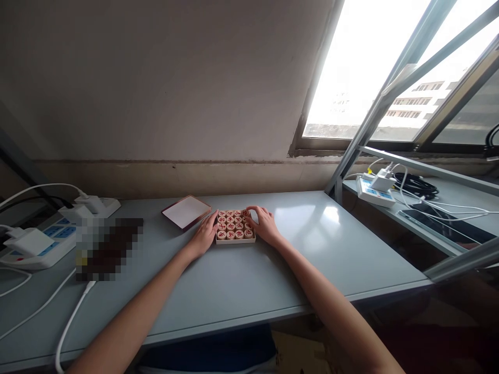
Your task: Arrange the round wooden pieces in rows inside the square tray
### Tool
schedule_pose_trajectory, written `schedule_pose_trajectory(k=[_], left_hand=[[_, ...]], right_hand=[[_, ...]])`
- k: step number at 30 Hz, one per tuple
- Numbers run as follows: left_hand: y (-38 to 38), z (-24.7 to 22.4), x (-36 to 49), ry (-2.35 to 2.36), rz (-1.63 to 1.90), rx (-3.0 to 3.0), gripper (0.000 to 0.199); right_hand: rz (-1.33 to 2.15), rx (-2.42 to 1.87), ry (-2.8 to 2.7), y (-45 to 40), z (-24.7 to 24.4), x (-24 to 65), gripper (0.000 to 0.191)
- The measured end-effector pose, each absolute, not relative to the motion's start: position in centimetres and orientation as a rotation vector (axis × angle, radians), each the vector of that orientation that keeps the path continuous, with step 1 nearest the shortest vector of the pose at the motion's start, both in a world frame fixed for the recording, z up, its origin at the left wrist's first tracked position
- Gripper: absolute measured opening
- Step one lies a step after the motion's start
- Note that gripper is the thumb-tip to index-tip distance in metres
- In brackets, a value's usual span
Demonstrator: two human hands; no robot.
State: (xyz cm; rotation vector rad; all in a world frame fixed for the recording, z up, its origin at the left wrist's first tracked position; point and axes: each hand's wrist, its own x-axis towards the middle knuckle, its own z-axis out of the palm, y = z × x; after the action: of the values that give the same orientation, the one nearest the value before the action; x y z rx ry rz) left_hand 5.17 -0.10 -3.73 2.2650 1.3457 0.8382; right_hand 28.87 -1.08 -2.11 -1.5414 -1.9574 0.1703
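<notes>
A shallow open box (236, 241) lies flat on the grey desk, filled with rows of round wooden Chinese chess pieces (230, 235) marked with red characters. My left hand (203, 235) grips the box along its left side, thumb and fingers against the edge. From the other side, my right hand (265, 224) holds the right edge, with fingertips curled at the far right corner, close to the corner piece. Just left of the box lies its dark red lid (187, 212), turned so that the white inside faces up.
Power strips with white plugs (50, 239) and cables take up the desk's left side, beside a pixelated dark object (111, 249). A metal frame post (351, 156) rises at the right. Beyond it are another power strip (374, 192), black cable (415, 185) and a flat dark device (444, 223).
</notes>
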Motion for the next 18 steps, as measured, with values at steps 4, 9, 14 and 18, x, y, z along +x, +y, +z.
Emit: schedule_pose_trajectory(k=[4, 9, 14, 18], left_hand=[[0.1, -4.1, 5.1, 1.345, 0.863, 2.281, 0.052], [0.3, -4.5, 5.1, 1.353, 0.888, 2.277, 0.051], [0.6, -4.9, 5.0, 1.334, 0.897, 2.281, 0.052], [0.6, -4.8, 5.0, 1.326, 0.913, 2.273, 0.052]], right_hand=[[0.145, -1.487, -1.963, -1.3, -1.8, 28.6, 0.021], [0.111, -1.466, -1.924, -1.1, -1.8, 28.5, 0.022], [0.248, -1.455, -1.756, -0.3, -1.8, 29.1, 0.024], [0.389, -1.609, -1.622, 0.4, -1.8, 30.9, 0.026]])
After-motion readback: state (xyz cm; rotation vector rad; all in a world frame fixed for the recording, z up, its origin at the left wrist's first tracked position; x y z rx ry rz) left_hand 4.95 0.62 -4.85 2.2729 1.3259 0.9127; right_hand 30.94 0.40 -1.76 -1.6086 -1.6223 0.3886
